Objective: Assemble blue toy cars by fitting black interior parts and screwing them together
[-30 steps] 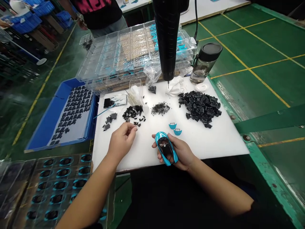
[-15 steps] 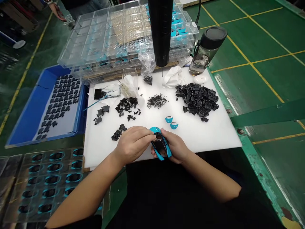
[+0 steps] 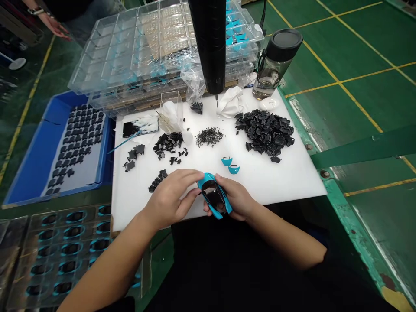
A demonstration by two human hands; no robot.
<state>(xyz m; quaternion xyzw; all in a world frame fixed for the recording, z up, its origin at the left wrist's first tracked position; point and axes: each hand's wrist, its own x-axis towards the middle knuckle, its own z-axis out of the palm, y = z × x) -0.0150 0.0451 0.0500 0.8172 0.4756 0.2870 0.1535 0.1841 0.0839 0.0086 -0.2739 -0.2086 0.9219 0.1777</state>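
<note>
My right hand (image 3: 236,197) grips a glossy blue-and-black plastic shell (image 3: 208,177) by its right side, with fingertips showing beneath it. The shell is oval, dark in the middle, with two blue prongs pointing toward me. At its upper left edge, my left hand (image 3: 173,195) pinches the blue rim between thumb and fingers. Beyond the hands lie two small blue pieces (image 3: 234,169) with thin black frames. A heap of tiny black screws (image 3: 209,136) sits farther back. Small flat black parts (image 3: 157,180) lie beside my left hand.
A black electric screwdriver (image 3: 209,52) hangs bit-down over the white board (image 3: 260,182). Curved black parts (image 3: 266,132) are heaped at right, near a water bottle (image 3: 276,65). Clear trays (image 3: 110,56) are stacked behind; a blue bin (image 3: 32,151) stands left. Another person's hand (image 3: 53,26) shows at upper left.
My left fingers have moved from the shell's dark middle out to its upper left rim, leaving the middle uncovered. My right hand keeps its hold. The whole view has shifted slightly.
</note>
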